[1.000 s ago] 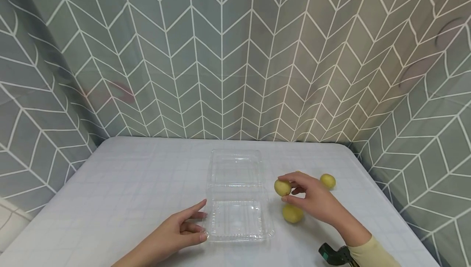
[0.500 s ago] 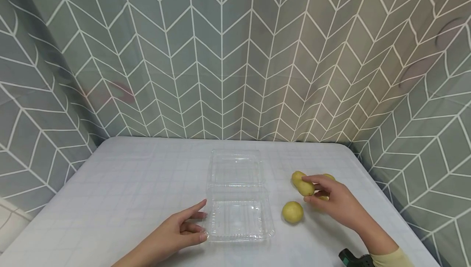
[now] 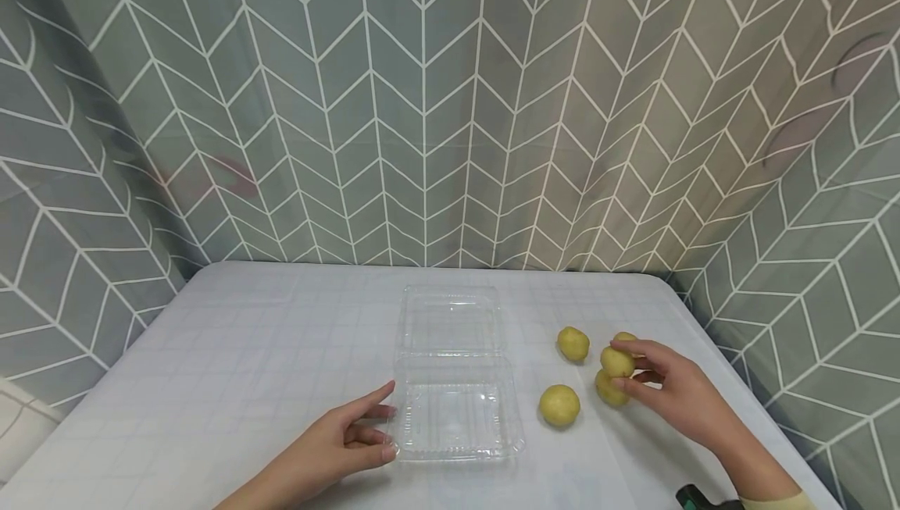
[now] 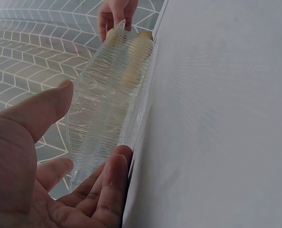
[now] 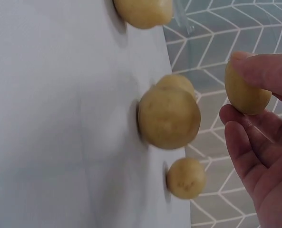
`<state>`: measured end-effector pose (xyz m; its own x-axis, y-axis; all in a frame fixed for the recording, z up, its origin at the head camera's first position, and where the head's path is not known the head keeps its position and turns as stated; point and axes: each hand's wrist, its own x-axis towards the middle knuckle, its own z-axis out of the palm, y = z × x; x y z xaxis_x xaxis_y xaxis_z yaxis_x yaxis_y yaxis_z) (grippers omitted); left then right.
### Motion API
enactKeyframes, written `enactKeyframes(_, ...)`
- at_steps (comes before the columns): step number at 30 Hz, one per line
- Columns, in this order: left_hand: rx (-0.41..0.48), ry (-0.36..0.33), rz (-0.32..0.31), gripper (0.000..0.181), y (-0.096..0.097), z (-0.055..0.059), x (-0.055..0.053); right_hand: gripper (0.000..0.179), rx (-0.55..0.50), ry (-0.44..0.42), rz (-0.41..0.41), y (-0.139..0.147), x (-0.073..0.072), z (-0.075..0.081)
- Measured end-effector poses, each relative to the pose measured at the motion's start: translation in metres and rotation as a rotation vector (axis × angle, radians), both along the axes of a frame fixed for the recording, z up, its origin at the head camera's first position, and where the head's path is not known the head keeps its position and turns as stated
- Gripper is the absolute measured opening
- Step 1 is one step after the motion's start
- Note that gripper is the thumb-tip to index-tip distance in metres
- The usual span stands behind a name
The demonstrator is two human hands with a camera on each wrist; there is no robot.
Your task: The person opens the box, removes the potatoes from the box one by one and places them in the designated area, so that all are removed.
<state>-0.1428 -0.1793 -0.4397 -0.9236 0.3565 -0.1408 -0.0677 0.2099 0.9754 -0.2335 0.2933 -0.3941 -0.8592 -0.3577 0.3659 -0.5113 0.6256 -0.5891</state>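
A clear plastic clamshell container [image 3: 457,361] lies with its lid spread back on the white-covered table. My left hand [image 3: 344,440] rests at its left edge, fingers loosely bent and spread; in the left wrist view its fingertips are right at the container's side [image 4: 100,109]. My right hand [image 3: 675,389] pinches a small yellowish potato [image 3: 617,361] between thumb and fingertips, also plain in the right wrist view [image 5: 247,92]. The held potato overlaps another potato [image 3: 610,391] in the head view, and one more potato [image 3: 624,336] shows partly behind the hand.
Two other potatoes lie between the container and the right hand, a farther potato [image 3: 573,344] and a nearer potato [image 3: 559,405]. A black device [image 3: 703,499] sits at the right wrist. Patterned curtains [image 3: 450,104] stand behind the table and at its sides.
My right hand has moved to the right with the potato, from near the container across to the other potatoes, which now show more fully. The left hand and container have stayed still.
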Motion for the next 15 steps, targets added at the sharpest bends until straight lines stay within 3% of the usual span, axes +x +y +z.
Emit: enactKeyframes(15, 0.006, 0.012, 0.003, 0.083, 0.000, 0.000, 0.001, 0.048, 0.049, -0.020, -0.137, 0.029, 0.002, -0.008)
